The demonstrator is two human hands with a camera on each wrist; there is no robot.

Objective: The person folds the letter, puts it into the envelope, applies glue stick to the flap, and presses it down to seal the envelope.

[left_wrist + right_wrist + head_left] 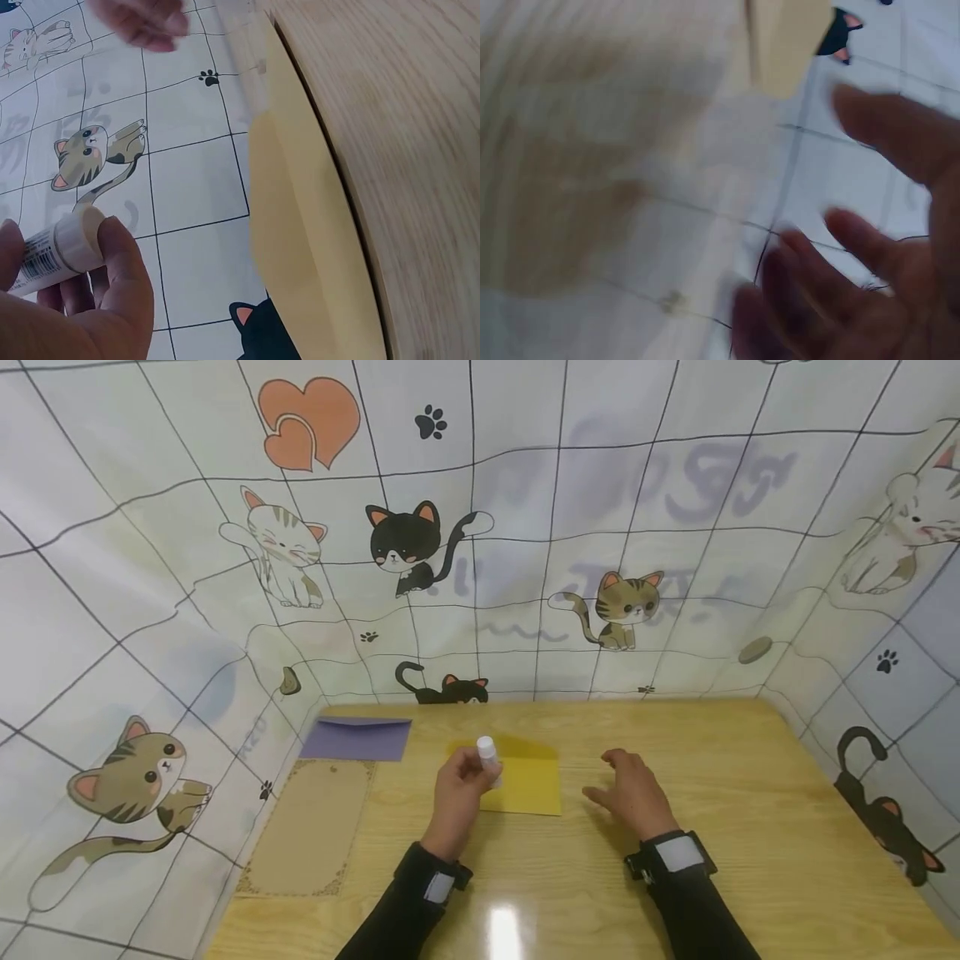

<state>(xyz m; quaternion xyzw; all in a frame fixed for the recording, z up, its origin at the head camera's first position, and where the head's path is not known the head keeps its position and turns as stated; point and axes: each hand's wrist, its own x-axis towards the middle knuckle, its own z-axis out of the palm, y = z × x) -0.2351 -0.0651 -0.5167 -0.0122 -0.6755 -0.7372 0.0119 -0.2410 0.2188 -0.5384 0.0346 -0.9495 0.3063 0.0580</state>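
My left hand (456,797) grips a white glue stick (487,750), held upright with a slight tilt over the left part of a yellow envelope (532,787). Up close in the left wrist view, the glue stick (56,255) shows a barcode label, with fingers and thumb around it. The envelope lies on the table, and its flap (281,195) stands raised in that view. To the right of the envelope, my right hand (636,793) hovers with fingers spread and loosely bent, holding nothing. It looks blurred in the right wrist view.
A purple envelope (356,741) lies at the table's back left corner. Just in front of it is a tan sheet of paper (311,827) with a decorated border. Cat-print cloth (510,560) rises behind the wooden table (750,827) and along both sides.
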